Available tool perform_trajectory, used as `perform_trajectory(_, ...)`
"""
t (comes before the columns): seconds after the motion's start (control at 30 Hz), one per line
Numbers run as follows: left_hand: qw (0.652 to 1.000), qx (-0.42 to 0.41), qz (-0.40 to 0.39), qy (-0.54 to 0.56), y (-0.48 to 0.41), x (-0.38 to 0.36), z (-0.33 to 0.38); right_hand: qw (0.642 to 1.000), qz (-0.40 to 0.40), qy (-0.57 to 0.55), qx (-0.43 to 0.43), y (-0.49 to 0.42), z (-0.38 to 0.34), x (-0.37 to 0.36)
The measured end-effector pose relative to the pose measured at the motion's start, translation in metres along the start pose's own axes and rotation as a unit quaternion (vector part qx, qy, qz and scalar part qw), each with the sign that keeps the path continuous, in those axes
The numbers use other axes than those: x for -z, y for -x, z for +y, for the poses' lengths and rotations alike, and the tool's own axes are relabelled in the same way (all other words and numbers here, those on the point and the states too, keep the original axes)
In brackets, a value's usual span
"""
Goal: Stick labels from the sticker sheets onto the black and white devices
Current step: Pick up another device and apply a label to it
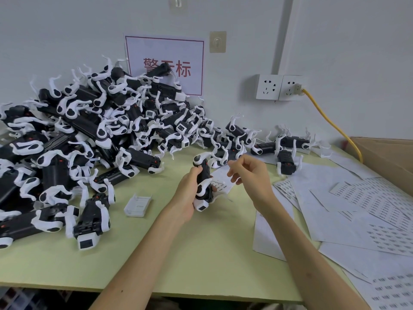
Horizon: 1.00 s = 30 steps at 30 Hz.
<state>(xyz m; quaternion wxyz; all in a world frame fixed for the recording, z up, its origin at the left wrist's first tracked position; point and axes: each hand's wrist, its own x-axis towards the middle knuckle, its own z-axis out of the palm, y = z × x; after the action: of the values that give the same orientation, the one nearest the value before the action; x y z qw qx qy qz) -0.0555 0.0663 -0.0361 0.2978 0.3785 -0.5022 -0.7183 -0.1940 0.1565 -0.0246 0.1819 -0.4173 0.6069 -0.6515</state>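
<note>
Left hand (190, 193): fingers and thumb curled round one black and white device (202, 186), gripping it about its middle. The device is held roughly upright above the table (178, 253), its white square end toward the wrist and its round white end pointing away.

Right hand (250, 175): just right of the device, not touching it. Fingers loosely curled, thumb and index fingertips (232, 170) close together. Whether a label sits between them is too small to tell.

Small sticker sheet (221, 182): lies flat on the table under and between the two hands.

Sticker sheets (380, 204): many white sheets with rows of small dark labels, overlapping across the right side of the table out to its edge.

Pile of devices (89, 130): large heap at left, stacked against the wall and partly covering a red-bordered sign (165, 52). A few separate units lie at the far right of the heap, near the sheets.

Cardboard box (384, 157): at right edge, behind the sheets; its inside is out of view.

White plastic tray piece (138, 204): alone on the table, between the heap and the left forearm.

Wall sockets (279, 87): yellow cable (330, 121) plugged into the right one, running down behind the box.
</note>
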Motion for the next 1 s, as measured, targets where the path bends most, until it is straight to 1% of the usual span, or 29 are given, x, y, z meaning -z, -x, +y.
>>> perform_trajectory(0.27,1.000,-0.002,-0.023,0.002,0.003,0.001,0.002,1.000,0.007,0.002,-0.005,0.000,0.000,0.001)
perform_trajectory(0.37,0.996,0.007,-0.086,0.016,0.005,0.003,0.001,1.000,0.019,-0.014,0.002,-0.001,-0.003,0.003)
perform_trajectory(0.4,0.993,0.012,-0.111,0.030,0.006,0.002,0.000,1.000,0.006,-0.027,-0.001,-0.001,-0.004,0.005)
perform_trajectory(0.47,0.989,0.002,-0.139,0.046,0.007,0.002,0.000,0.998,-0.050,-0.029,-0.017,-0.001,-0.005,0.009)
perform_trajectory(0.53,0.990,-0.016,-0.139,0.033,0.007,0.004,0.002,0.995,-0.094,-0.005,-0.029,-0.002,-0.005,0.012)
perform_trajectory(0.6,0.991,-0.021,-0.135,0.017,0.007,0.009,0.005,0.994,-0.107,0.007,-0.028,-0.001,-0.005,0.013)
perform_trajectory(0.7,0.987,0.001,-0.158,0.019,0.007,0.012,0.006,0.991,-0.130,-0.006,-0.026,-0.002,-0.003,0.015)
perform_trajectory(0.77,0.983,0.023,-0.178,0.035,0.006,0.010,0.004,0.983,-0.173,-0.042,-0.052,-0.004,-0.002,0.020)
perform_trajectory(0.83,0.980,0.037,-0.189,0.054,0.005,0.009,0.002,0.974,-0.204,-0.052,-0.084,-0.005,-0.001,0.025)
perform_trajectory(0.9,0.978,0.039,-0.191,0.081,0.007,0.009,0.002,0.975,-0.193,-0.029,-0.107,-0.008,0.001,0.030)
perform_trajectory(1.0,0.978,0.028,-0.149,0.147,0.008,0.008,0.004,0.978,-0.145,-0.046,-0.144,-0.013,0.007,0.042)
